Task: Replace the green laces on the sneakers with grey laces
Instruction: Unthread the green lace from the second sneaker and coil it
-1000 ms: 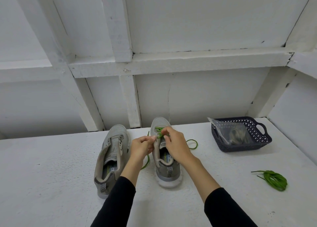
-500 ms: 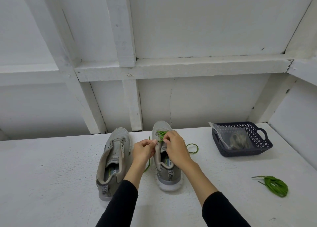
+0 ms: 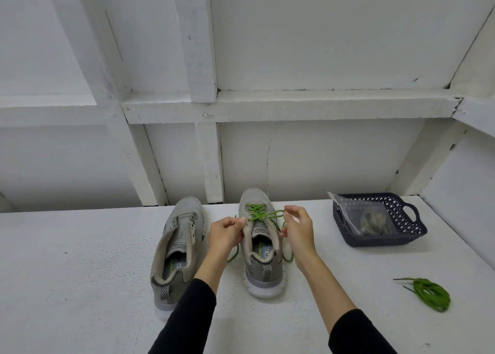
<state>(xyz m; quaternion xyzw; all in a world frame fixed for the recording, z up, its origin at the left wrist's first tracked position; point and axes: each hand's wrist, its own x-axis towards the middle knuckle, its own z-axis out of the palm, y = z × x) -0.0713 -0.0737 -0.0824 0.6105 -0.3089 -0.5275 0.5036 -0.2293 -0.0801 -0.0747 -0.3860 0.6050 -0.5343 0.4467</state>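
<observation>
Two grey sneakers stand side by side on the white table (image 3: 80,286), toes away from me. The left sneaker (image 3: 178,249) has no lace. The right sneaker (image 3: 261,244) still carries a green lace (image 3: 258,214) crossed through its front eyelets. My left hand (image 3: 226,233) grips the left edge of that sneaker's opening. Beside the sneaker's right side, my right hand (image 3: 298,229) pinches a loop of the green lace and holds it out. Loose green ends trail on both sides of the sneaker.
A dark plastic basket (image 3: 407,227) at the back right holds a clear bag with grey laces (image 3: 371,221). A coiled green lace (image 3: 428,293) lies on the table at the right. A white beamed wall rises just behind the sneakers.
My right hand has moved from over the sneaker's tongue out to its right side, drawing a green loop with it. My left hand stays at the sneaker's left edge.
</observation>
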